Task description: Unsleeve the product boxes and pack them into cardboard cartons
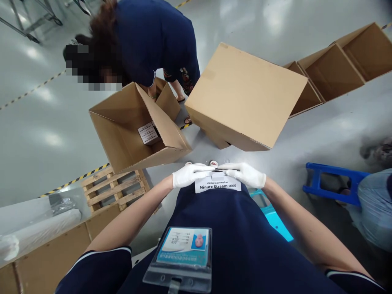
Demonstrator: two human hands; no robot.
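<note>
- Holding Minute Stream 1000 box (218, 187) at waist height, printed face up, w/ both gloved hands.
- L hand (187, 175) is gripping the box's L side, fingers closing in along the top edge.
- R hand (249, 174) is gripping the R side, fingers reaching toward the middle; a small white tab (218, 176) is showing btwn the hands.
- ID badge (183, 247) is hanging nearer the body than the box.
- Open carton (107, 139) is standing beyond & L of the box, w/ small white printed boxes (148, 133) sitting inside.
- Co-worker (159, 36) in navy top is bending farther off, same side, reaching into a brown carton (170, 104).
- Lg. carton (248, 94) w/ flat, closed top is standing beyond & slightly R of the box; row of open cartons (332, 73) is lying farther R.
- Wooden pallet (114, 190) is lying L of the box.
- Blue plastic stool (330, 167) is standing well R of it, next to a person in lt. denim (376, 204), partly out of view.
- Turquoise plastic item (277, 222) is showing R of & nearer the body than the box, partly hidden by R arm.
</note>
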